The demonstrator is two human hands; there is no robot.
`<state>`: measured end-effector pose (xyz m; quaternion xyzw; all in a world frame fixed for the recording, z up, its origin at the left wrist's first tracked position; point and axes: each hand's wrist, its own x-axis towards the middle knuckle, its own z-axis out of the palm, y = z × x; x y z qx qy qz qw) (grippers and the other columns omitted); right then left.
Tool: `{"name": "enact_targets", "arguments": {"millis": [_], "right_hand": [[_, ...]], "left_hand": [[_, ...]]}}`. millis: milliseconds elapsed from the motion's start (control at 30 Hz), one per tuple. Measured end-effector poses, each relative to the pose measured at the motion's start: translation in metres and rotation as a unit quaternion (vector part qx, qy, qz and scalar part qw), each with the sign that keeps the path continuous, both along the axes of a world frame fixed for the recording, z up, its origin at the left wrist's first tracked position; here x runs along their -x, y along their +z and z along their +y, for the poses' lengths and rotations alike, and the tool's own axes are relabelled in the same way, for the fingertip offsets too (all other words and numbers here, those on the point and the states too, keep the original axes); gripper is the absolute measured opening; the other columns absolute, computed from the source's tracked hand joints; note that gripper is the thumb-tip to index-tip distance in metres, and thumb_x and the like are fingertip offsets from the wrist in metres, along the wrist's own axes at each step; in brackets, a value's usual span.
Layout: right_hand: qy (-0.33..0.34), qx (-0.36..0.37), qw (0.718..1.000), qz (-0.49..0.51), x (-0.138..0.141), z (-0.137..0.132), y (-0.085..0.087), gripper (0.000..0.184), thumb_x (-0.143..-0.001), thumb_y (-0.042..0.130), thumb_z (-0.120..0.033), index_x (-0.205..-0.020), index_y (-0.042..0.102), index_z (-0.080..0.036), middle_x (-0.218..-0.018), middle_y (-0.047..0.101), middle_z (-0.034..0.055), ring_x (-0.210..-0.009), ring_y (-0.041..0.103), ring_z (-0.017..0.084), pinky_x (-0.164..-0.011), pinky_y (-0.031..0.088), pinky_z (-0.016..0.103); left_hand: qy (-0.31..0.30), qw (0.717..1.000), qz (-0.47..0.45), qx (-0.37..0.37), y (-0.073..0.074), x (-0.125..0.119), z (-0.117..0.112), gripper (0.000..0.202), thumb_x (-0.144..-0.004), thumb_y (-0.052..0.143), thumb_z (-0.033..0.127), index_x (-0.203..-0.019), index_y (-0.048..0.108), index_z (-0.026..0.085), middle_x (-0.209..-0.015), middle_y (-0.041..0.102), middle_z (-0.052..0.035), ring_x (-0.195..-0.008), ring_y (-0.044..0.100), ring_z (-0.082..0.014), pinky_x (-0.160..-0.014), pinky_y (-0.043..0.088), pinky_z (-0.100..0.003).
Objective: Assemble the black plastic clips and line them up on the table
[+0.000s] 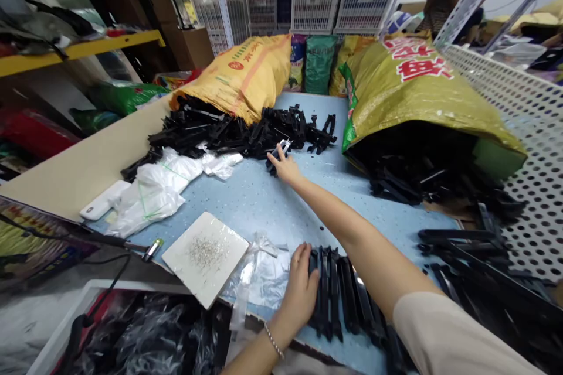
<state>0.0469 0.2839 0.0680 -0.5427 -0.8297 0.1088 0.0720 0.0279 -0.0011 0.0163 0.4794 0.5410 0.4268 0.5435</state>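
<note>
My right hand (288, 169) is stretched out to the near edge of a heap of black plastic parts (211, 129). Its thumb and fingers are closed around a black plastic part (271, 165) with a shiny edge. My left hand (300, 284) rests against the left end of a row of long black plastic strips (329, 293), fingers extended and thumb apart, touching the nearest strip. The strips lie side by side at the table's front edge, partly hidden by my right arm. Left of that hand are a clear plastic bag (268, 272) and a white square board (206, 258) with small bits on it.
An orange sack (246, 73) spills black parts at the back; a yellow-green sack (422, 94) holds more at right. White plastic bags (153, 187) and a white device (104, 200) lie left. More strips (484, 287) lie right, by a perforated panel (532, 187). A soldering iron-like tool (152, 250) overhangs the edge.
</note>
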Motion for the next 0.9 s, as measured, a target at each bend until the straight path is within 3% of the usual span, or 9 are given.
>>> {"name": "enact_targets", "arguments": {"millis": [167,333,400,467,567,633,700,767,900], "right_hand": [[0.046,-0.034,0.997,-0.041,-0.001,0.021,0.006,0.04,-0.093,0.037,-0.007,-0.126,0.055,-0.022,-0.149,0.035,0.0162,-0.117,0.047,0.03,-0.089,0.043,0.045],[0.093,-0.063,0.994,-0.013,-0.008,0.019,0.023,0.029,-0.089,0.049,-0.011,-0.116,0.055,-0.019,-0.136,0.046,0.0155,-0.115,0.049,0.028,-0.09,0.044,0.041],[0.098,-0.069,0.993,0.013,-0.014,-0.004,0.024,0.039,-0.087,0.055,-0.019,-0.125,0.047,-0.019,-0.134,0.045,0.0159,-0.112,0.051,0.027,-0.087,0.046,0.038],[0.1,-0.076,0.987,0.096,-0.024,-0.045,0.02,0.052,-0.087,0.056,-0.029,-0.134,0.035,-0.018,-0.131,0.045,0.0155,-0.107,0.054,0.024,-0.083,0.049,0.035],[0.133,-0.07,0.908,0.391,-0.05,-0.122,0.009,0.058,-0.085,0.061,-0.033,-0.134,0.031,-0.023,-0.122,0.051,0.0127,-0.102,0.058,0.024,-0.082,0.052,0.036],[0.191,-0.074,0.886,0.416,-0.073,-0.165,0.007,0.043,-0.088,0.059,-0.027,-0.127,0.042,-0.026,-0.119,0.056,0.0109,-0.11,0.055,0.025,-0.091,0.048,0.041],[0.219,-0.065,0.895,0.384,-0.094,-0.188,0.011,0.027,-0.095,0.043,-0.018,-0.118,0.051,-0.028,-0.114,0.06,0.0082,-0.11,0.056,0.023,-0.092,0.047,0.041],[0.18,-0.053,0.913,0.363,-0.112,-0.194,0.02,0.029,-0.098,0.035,-0.015,-0.116,0.053,-0.027,-0.105,0.062,0.0073,-0.098,0.059,0.019,-0.085,0.049,0.036],[0.108,-0.091,0.948,0.284,-0.124,-0.183,0.039,0.022,-0.097,0.045,-0.036,-0.109,0.054,-0.02,-0.096,0.06,0.0093,-0.084,0.057,0.02,-0.073,0.048,0.035]], "left_hand": [[-0.002,1.0,0.008,0.001,-0.003,0.01,-0.001,0.051,-0.081,0.056,0.023,-0.132,0.055,0.019,-0.137,0.052,-0.0139,-0.132,0.042,-0.0278,-0.117,0.025,-0.043],[0.049,0.989,-0.127,0.064,-0.003,0.023,0.015,0.047,-0.078,0.067,0.032,-0.122,0.061,0.018,-0.126,0.059,-0.0163,-0.12,0.054,-0.0306,-0.107,0.037,-0.046],[0.092,0.963,-0.234,0.096,0.007,0.032,0.03,0.054,-0.076,0.071,0.044,-0.12,0.061,0.016,-0.122,0.061,-0.0177,-0.116,0.057,-0.0313,-0.105,0.039,-0.047],[0.108,0.919,-0.365,0.104,0.022,0.04,0.048,0.062,-0.076,0.067,0.058,-0.12,0.061,0.015,-0.121,0.062,-0.0177,-0.115,0.058,-0.0308,-0.105,0.04,-0.047],[0.096,0.849,-0.513,0.086,0.049,0.048,0.072,0.065,-0.079,0.057,0.067,-0.12,0.06,0.018,-0.12,0.063,-0.0144,-0.118,0.057,-0.0282,-0.106,0.04,-0.044],[0.098,0.833,-0.54,0.073,0.064,0.049,0.078,0.059,-0.082,0.057,0.063,-0.122,0.058,0.019,-0.113,0.066,-0.0113,-0.116,0.059,-0.0271,-0.103,0.043,-0.042],[0.11,0.851,-0.511,0.055,0.074,0.046,0.076,0.052,-0.083,0.061,0.054,-0.123,0.056,0.021,-0.101,0.068,-0.0076,-0.108,0.063,-0.026,-0.096,0.048,-0.041],[0.11,0.894,-0.432,0.045,0.081,0.04,0.067,0.047,-0.083,0.065,0.048,-0.121,0.055,0.021,-0.091,0.068,-0.0045,-0.096,0.067,-0.0233,-0.088,0.052,-0.037],[0.04,0.96,-0.266,0.077,0.086,0.025,0.044,0.052,-0.086,0.056,0.057,-0.123,0.05,0.021,-0.085,0.067,-0.0042,-0.08,0.067,-0.0192,-0.07,0.054,-0.03]]}}
